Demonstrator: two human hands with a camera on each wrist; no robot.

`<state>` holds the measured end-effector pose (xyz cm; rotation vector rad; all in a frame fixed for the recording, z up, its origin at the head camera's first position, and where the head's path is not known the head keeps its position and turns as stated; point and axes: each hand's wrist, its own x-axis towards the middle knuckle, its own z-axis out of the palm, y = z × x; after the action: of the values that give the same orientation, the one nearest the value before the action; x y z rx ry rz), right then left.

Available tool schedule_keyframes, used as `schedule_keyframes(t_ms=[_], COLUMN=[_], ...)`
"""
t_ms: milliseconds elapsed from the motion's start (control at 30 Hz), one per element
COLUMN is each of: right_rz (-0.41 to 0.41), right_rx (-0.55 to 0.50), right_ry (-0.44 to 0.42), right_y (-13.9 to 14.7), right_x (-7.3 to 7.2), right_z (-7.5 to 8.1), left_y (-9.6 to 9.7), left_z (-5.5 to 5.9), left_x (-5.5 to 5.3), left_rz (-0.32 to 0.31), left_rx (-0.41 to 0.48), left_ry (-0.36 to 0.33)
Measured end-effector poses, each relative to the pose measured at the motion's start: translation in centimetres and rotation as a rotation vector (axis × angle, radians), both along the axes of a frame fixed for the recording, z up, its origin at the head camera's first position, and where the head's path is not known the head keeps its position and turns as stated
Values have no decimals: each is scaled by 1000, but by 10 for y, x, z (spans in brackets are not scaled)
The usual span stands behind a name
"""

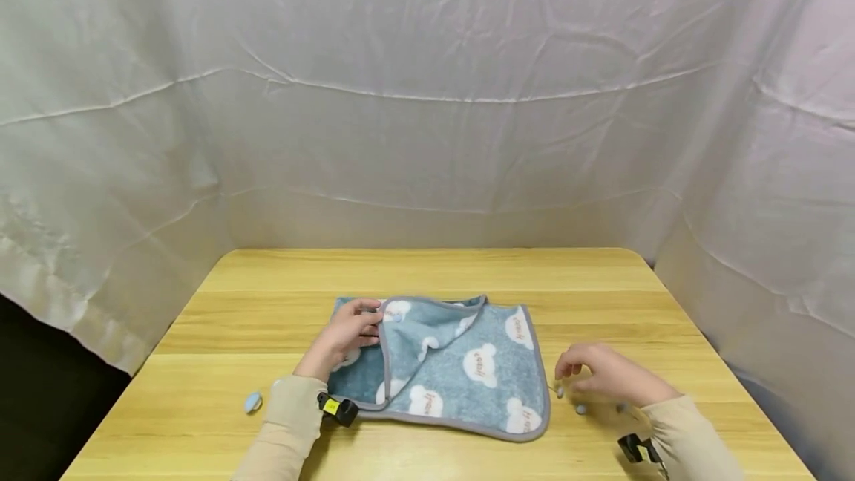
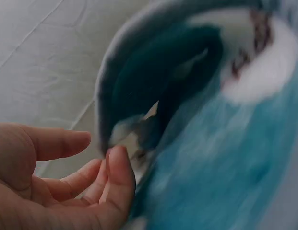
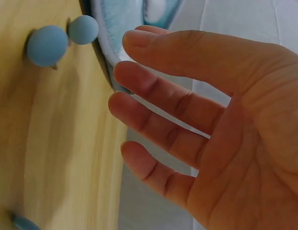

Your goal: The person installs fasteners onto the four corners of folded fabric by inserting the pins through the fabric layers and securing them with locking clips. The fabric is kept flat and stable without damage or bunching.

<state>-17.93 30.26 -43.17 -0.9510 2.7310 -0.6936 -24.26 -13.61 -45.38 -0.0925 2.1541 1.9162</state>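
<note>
A blue-grey fleece blanket [image 1: 461,377] with white bear heads and a grey border lies folded on the table. Its upper layer is turned back at the left, showing the darker inside. At that flap's edge, my left hand [image 1: 350,332] pinches the grey border; in the left wrist view the thumb tip [image 2: 121,165] meets it, while the index finger stays clear. Just right of the blanket, my right hand [image 1: 604,373] hovers with loosely bent, spread fingers and holds nothing. Near it are small light-blue round-headed pieces [image 3: 47,45]; a short point shows under one.
The wooden table [image 1: 427,269] has grey-white curtains [image 1: 427,154] behind it and at both sides. Left of the left forearm lies another light-blue piece [image 1: 252,402]. A small light-blue spot [image 1: 397,318] shows on the flap. Each wrist wears a black camera [image 1: 344,410].
</note>
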Motion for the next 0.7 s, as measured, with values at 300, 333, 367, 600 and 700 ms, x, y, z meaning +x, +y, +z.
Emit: schedule_keyframes(t_ms=[300,333,367,600,700], right_rz=[7,14,21,72,91], right_rx=[-8,-15,-24,-46,-46], right_ry=[-81,-91,-101,-115,-110], right_y=[-3,-3,-3,-7,-9], right_x=[0,0,-1,-1,-2], right_z=[-4,-5,-5,-9,-10], left_y=[13,17,22,55,71], left_z=[33,37,40,50,52], left_x=[17,21,24,46,54], left_rz=[23,6,-17,-319,-477], left_rx=[-343,-365,-383,-491,-523], left_ry=[370,415,452,630,638])
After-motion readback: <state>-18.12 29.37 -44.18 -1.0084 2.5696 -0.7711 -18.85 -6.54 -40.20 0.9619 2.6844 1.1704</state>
